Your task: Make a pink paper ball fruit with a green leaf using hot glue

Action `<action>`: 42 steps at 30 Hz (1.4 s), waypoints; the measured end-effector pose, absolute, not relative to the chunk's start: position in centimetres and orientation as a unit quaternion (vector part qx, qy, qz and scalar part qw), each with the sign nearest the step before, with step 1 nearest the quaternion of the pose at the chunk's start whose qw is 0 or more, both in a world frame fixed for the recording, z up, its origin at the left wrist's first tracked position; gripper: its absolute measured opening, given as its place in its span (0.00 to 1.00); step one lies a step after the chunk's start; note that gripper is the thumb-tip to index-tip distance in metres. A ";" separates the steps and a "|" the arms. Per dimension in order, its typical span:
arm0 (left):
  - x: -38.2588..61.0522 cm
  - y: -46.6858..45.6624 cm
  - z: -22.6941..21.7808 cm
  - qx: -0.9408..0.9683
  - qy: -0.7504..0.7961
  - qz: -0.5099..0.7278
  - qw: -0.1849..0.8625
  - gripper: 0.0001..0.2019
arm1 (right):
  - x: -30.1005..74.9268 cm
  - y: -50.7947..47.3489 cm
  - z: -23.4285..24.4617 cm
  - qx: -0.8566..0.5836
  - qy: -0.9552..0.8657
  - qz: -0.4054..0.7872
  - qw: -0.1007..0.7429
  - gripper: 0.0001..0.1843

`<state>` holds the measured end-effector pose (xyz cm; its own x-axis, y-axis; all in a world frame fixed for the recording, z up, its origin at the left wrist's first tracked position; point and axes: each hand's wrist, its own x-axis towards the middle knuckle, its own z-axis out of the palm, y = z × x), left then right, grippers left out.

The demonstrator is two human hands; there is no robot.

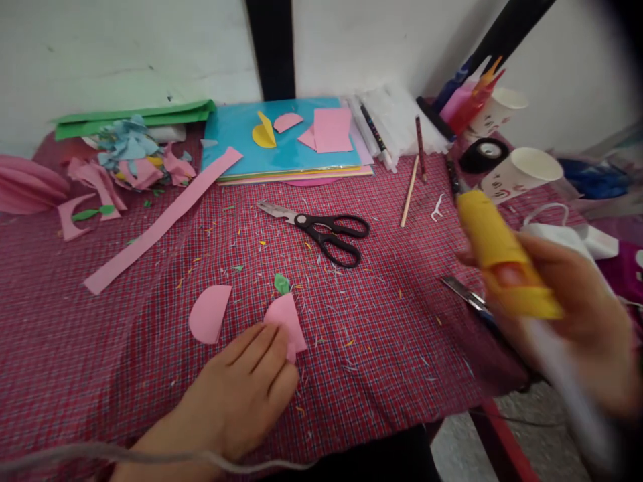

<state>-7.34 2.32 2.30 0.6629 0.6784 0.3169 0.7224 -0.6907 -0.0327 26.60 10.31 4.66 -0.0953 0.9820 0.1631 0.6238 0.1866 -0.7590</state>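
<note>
My left hand rests on the table, fingers together and fingertips holding down a folded pink paper piece. A small green paper leaf touches that piece's top. Just left of it lies a pink half-round paper, apart from the hand. Raised over the table's right side, my right hand is closed around a yellow glue gun; a whitish glue stick sticks out behind it, blurred. Under the right hand lies a utility knife, partly hidden.
Black-handled scissors lie mid-table on a checked cloth. Behind are a pink strip, paper scraps, blue sheets and a wooden stick. Paper cups stand at right. A cable crosses my left forearm.
</note>
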 end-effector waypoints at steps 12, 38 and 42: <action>-7.2 0.2 1.4 -0.888 -0.429 -0.158 0.058 0.19 | 18.0 10.4 3.9 -0.380 -0.657 0.627 0.173 0.13; -7.6 0.0 0.5 -0.886 -0.423 -0.189 0.023 0.16 | 17.2 11.2 4.0 -0.390 -0.761 0.509 0.097 0.18; -7.7 0.1 0.5 -0.886 -0.422 -0.188 0.024 0.17 | 17.6 11.3 4.3 -0.365 -0.787 0.494 0.063 0.20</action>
